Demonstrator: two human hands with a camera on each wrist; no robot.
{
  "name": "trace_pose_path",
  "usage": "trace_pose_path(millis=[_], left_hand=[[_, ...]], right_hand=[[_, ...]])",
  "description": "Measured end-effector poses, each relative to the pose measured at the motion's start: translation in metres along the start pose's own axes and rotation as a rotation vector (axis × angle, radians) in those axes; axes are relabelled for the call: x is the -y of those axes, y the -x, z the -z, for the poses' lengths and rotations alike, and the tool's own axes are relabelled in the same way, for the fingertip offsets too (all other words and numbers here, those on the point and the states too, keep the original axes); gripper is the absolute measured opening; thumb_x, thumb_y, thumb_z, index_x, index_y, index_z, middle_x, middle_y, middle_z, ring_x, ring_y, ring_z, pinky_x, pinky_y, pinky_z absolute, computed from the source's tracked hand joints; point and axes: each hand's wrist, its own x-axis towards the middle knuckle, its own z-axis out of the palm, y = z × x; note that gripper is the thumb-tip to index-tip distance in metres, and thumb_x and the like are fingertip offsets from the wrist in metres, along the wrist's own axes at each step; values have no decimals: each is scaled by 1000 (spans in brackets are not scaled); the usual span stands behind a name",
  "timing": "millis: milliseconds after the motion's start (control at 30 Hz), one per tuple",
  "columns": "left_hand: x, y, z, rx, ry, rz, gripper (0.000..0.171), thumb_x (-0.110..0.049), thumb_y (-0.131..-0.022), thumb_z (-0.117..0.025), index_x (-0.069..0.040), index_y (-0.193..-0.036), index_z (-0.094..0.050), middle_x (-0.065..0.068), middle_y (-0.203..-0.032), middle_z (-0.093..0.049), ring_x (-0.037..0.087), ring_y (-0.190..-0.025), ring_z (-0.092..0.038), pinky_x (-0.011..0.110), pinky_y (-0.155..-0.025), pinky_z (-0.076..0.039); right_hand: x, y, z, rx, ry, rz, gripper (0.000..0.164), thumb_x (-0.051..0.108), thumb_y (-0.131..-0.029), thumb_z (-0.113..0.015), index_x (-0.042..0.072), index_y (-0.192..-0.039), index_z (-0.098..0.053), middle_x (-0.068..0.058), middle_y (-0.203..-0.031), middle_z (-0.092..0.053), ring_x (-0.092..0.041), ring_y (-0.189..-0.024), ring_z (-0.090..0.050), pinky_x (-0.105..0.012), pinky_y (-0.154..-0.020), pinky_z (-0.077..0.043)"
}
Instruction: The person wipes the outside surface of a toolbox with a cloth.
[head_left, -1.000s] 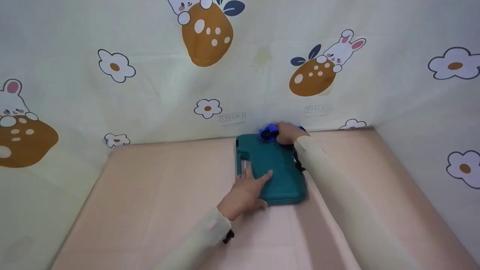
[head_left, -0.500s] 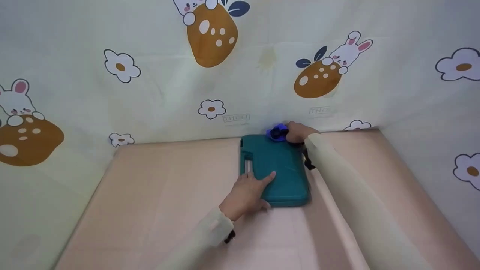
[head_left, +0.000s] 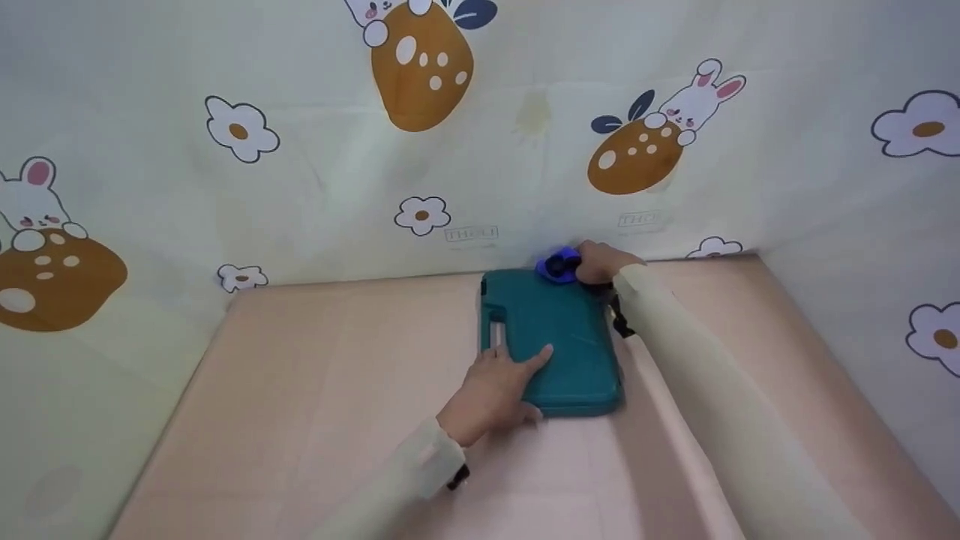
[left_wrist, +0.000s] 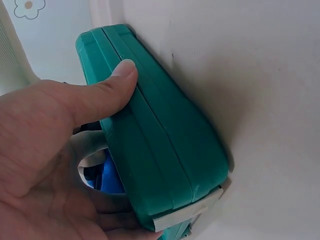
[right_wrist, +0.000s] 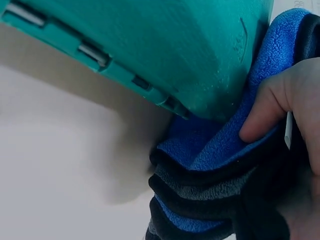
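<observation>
- Left hand [head_left: 486, 394]: thumb against the near side of the case, other fingers over its top, gripping the corner; some fingertips are hidden.
- One teal plastic carrying case [head_left: 566, 334], closed, lying on the tabletop [head_left: 337, 382]; its contents are hidden.
- One blue fleecy cloth bundle [right_wrist: 215, 150] with black edging, touching the case's far right corner, partly covered by the hand.
- Right hand [head_left: 606, 262]: fingers holding the cloth, several out of sight.
</observation>
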Motion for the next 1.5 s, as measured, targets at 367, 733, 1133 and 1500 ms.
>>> trace_pose_path(millis=[367, 733, 1133, 1500], left_hand=[[-1, 0, -2, -14, -38, -37, 89, -47, -89, -77, -29, -162, -30, 28, -150, -42, 45, -137, -40, 54, -109, -36], [-2, 3, -2, -13, -38, -37, 90, -43, -89, -77, -28, -163, -27, 30, -148, -44, 47, -134, -43, 56, -109, -35], [1, 4, -3, 17, -18, -70, 90, -43, -90, -77, -28, -163, -27, 31, -151, -40, 47, -137, -40, 57, -110, -34], [3, 8, -2, 0, -47, -126, 89, -44, -89, -79, -27, -162, -31, 29, -144, -49, 46, -131, -46, 55, -110, -34]], right_hand=[[16, -3, 3, 30, 75, -59, 25, 8, -93, -55, 2, -116, -61, -16, -103, -61, -32, -90, -57, -41, -74, -45], [27, -11, 7, 55, 71, -116, 36, 18, -99, -54, 3, -132, -55, -17, -112, -59, -35, -101, -55, -45, -82, -43], [67, -31, -13, 92, 47, -25, 36, 13, -94, -54, 5, -129, -56, -14, -112, -60, -32, -98, -56, -40, -78, -43], [103, -36, -31, 76, 28, 21, 31, 7, -94, -56, 6, -125, -61, -11, -111, -60, -29, -96, -56, -40, -80, -44]])
